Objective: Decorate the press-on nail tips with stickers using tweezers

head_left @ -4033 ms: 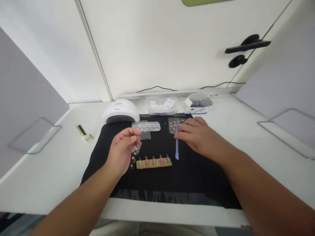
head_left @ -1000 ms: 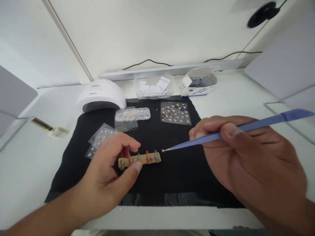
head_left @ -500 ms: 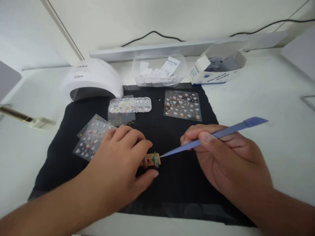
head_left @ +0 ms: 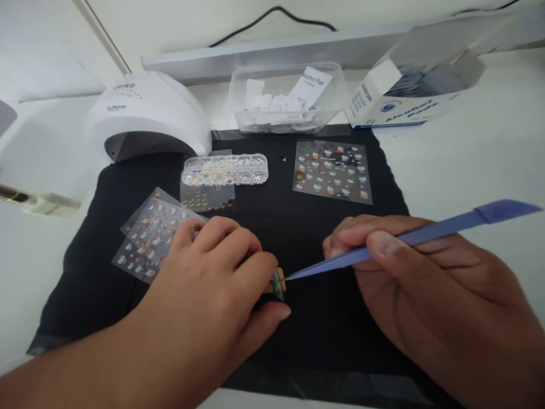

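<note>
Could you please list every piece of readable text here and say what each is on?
"Alcohol Pad": the white packet in the clear tub; the smaller line beneath is unreadable.
"Alcohol Pads": front of the open box; its side seems to repeat it, blurred.
"CE", faintly: lower left of that same front.
"SUNone": the white lamp; the marking above it is too blurred.

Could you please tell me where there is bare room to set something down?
White tabletop lies bare between the alcohol pads box and the purple tool. Black cloth lies bare between the bead case, rightmost sticker sheet, left hand and right hand. Crowded: around the nail strip, where left hand and purple tool converge.
</note>
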The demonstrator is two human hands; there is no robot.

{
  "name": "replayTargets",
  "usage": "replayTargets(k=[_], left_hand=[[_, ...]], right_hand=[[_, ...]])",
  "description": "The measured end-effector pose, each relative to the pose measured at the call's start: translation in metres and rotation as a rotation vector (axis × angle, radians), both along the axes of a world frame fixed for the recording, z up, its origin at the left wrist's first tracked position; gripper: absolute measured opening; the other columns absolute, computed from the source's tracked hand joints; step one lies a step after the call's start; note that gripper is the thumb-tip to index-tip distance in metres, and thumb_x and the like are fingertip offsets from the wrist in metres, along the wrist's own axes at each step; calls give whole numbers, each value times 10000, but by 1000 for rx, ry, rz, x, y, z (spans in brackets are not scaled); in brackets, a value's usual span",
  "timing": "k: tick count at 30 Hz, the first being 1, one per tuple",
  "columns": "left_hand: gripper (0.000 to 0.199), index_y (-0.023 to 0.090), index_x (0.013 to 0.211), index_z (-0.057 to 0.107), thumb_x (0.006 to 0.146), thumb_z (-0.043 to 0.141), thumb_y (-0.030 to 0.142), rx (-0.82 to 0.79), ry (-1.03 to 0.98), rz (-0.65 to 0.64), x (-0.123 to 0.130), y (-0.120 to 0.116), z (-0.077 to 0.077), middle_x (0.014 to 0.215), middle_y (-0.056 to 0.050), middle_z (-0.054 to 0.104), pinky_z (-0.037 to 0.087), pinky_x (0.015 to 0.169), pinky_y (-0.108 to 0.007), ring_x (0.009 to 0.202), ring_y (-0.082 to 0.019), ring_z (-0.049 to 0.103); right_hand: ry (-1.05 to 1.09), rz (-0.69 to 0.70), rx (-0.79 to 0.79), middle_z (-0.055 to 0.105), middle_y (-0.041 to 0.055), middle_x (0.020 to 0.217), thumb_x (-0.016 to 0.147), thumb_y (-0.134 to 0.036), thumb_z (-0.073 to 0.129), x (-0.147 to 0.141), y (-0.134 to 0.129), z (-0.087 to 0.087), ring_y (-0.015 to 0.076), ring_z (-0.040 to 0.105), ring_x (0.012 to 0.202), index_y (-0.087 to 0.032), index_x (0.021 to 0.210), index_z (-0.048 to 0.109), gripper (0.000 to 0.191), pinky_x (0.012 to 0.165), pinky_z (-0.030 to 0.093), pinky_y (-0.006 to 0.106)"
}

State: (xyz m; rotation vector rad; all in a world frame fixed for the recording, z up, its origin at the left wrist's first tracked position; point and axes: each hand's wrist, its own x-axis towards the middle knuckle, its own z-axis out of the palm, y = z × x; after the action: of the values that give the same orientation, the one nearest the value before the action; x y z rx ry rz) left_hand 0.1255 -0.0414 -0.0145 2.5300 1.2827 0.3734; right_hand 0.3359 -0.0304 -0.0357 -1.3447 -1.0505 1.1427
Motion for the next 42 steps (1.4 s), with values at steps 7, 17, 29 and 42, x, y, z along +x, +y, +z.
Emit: replayTargets(k=[7,17,29,42], left_hand=[[215,190,1066,681,890,672,313,58,-23,1,-6,-4,1,1023,-99,686,450,791,-609,972,-372,597],[156,243,949,722,913,574,273,104,-18,-18,-11,-8,0,956,-61,695,378,832,-545,978,-326,608],[148,262,890,655,939,532,196,89,-11,5,-6,-6,-1,954,-20,741,347,901,-517,1002,-282,643],[194,216,1099,629,945,638,334,104,9,14,-2,-6,-3,1055,-61,764,306,877,-587,1048,-373,655]], right_hand=[[15,-15,27,755,13,719,736,-415,860,-1,2,1,181,719,735,-303,688,818,129,640,614,259],[23,-42,21,760,7,703,738,-289,814,-4,4,-1,162,733,749,-306,663,823,78,655,611,221],[-11,-67,3,761,2,680,711,-303,819,-3,4,2,170,732,706,-324,636,819,78,639,612,257],[6,-78,-15,771,2,684,685,-285,816,-5,4,2,154,737,680,-309,625,819,64,597,600,215]])
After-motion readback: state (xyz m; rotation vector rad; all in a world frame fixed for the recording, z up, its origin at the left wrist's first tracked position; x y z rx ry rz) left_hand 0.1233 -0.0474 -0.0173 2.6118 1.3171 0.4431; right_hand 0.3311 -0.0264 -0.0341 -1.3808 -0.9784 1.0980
